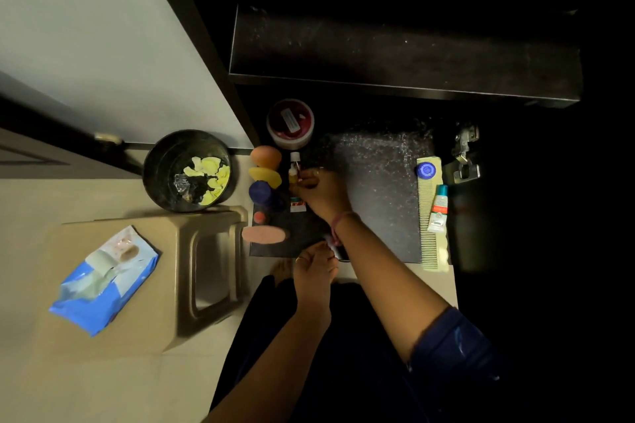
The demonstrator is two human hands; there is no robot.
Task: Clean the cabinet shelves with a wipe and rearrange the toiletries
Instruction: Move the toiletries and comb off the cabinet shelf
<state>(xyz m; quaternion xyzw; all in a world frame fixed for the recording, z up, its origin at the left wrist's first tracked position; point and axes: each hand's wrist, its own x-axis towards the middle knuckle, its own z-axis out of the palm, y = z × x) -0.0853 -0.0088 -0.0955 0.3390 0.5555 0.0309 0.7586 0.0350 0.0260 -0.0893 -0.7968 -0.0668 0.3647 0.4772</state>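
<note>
- On the dark lower shelf (378, 182), the right hand (321, 191) curls its fingers round a small yellow bottle (293, 170), upright near the shelf's left side.
- The left hand (314, 273), at the shelf's front edge, pinches a small dark item (338, 249); what it is cannot be told.
- A red-lidded jar (291, 123), orange sponge (265, 156), yellow sponge (266, 176) and blue bottle (262, 192) line the left edge.
- A comb (429, 216), blue cap (426, 170) and tube (438, 208) lie at the right.
- A wipes pack (103, 280) rests on a stool (154, 285) beside a bin (187, 170).
</note>
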